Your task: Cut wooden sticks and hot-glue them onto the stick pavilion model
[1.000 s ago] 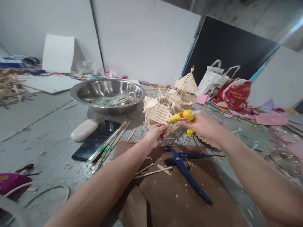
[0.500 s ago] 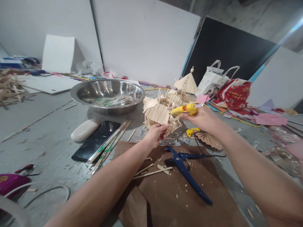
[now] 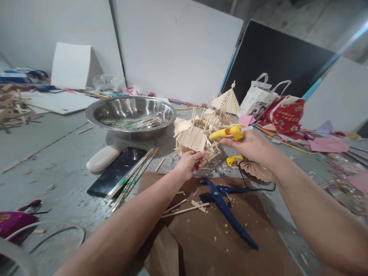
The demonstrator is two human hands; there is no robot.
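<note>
"One model of pale, thin wooden sticks, many-roofed, standing on the grey worktop just past the near brown sheet. A peaked, cone-like stick roof rises at its back; from my remote seat I can't tell whether that part is joined on."

"Hands?"

"Left hand: thumb and forefinger pinched at the front roof's lower edge. Whether a loose stick sits between them too, I can't tell. Right hand: wrapped round a bright yellow plastic glue gun, translucent stick poking from its rear, nose pointed at the model's right side. Tip close to the sticks; contact unclear."

"How would it handle?"

"Light, I judge. Each stick stiff, dry, hardly slippery; the joints are the fragile part. I'd take hold low, at the base walls, both sides at once. Not by the peak or the upright stick ends: those look ready to snap. Pinching an eave is fine for steadying, poor for lifting."

"What lies about it?"

"Nearest, a brown pleated paper fan below the right wrist. On the sheet, a blue long-handled cutter and short pale offcuts. Left of those, green-marked clear packets of sticks lying partly over a flat black phone, a smooth white oval case beside it. Farther back, a wide shiny steel basin with more packets inside; off right, a red printed bag."
</note>
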